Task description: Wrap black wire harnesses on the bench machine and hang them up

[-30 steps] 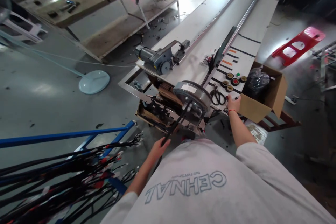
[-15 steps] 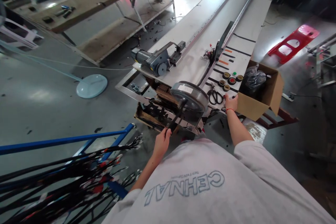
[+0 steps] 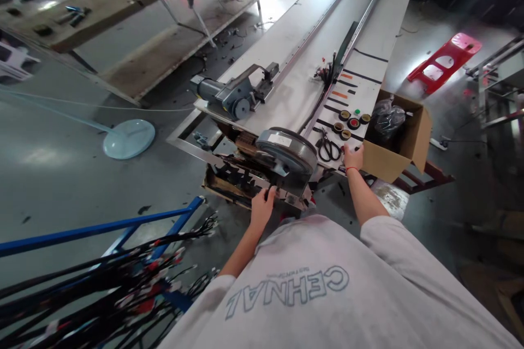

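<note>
My left hand is closed at the front of the bench, just below a grey wheel with a white label. Its fingers are around a dark handle-like piece, mostly hidden by the hand. My right hand rests at the table's near right edge, thumb and fingers apart, between black-handled scissors and an open cardboard box. Several tape rolls lie just beyond it, with a red-centred roll and a small green item among them.
A grey motor unit sits on the long white table. Black and orange strips line its right side. A blue rack with bundled cables stands at left. A red stool lies on the floor at right.
My left hand has moved up and right, closer to the wheel, and the dark rod seen between them no longer shows. My right hand stays at the table edge. The view has shifted slightly.
</note>
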A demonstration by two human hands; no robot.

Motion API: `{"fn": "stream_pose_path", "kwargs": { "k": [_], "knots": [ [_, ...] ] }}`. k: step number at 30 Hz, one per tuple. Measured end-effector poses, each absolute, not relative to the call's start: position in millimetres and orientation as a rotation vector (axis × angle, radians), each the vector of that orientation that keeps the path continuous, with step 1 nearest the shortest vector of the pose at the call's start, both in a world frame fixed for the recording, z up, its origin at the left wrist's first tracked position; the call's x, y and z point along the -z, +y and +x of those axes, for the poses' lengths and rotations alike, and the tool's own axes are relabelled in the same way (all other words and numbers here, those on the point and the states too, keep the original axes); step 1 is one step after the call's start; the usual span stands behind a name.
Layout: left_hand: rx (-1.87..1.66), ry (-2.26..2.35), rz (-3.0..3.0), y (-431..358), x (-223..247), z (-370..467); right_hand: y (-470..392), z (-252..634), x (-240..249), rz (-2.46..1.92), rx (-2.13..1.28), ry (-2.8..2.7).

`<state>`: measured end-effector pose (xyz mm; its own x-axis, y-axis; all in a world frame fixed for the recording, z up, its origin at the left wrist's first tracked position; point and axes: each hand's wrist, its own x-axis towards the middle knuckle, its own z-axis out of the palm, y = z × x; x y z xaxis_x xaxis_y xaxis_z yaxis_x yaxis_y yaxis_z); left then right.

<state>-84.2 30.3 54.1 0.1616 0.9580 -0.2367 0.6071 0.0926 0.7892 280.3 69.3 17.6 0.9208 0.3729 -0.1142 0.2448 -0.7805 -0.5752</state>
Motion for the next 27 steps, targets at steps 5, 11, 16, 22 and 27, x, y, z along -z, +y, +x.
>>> {"fn": "stream_pose_path", "kwargs": {
  "k": [5, 11, 16, 22, 27],
  "knots": [
    [-0.435, 1.539, 1.601, -3, -43, -122, 68, 280, -18, -2.533, -0.356, -0.434],
    [-0.473, 1.577, 1.614, -6, -47, -127, 68, 278, -18, -2.545, -0.37, -0.449],
    [-0.542, 1.536, 1.545, 16, -53, -107, 67, 282, -24, -2.564, -0.379, -0.498],
    [-0.623, 1.405, 1.282, 37, -52, -90, 106, 256, -78, -2.231, -0.629, -1.082],
    [-0.64, 1.336, 0.988, 64, -49, -70, 177, 177, -133, -1.597, -1.051, -1.578]
  ]
}}
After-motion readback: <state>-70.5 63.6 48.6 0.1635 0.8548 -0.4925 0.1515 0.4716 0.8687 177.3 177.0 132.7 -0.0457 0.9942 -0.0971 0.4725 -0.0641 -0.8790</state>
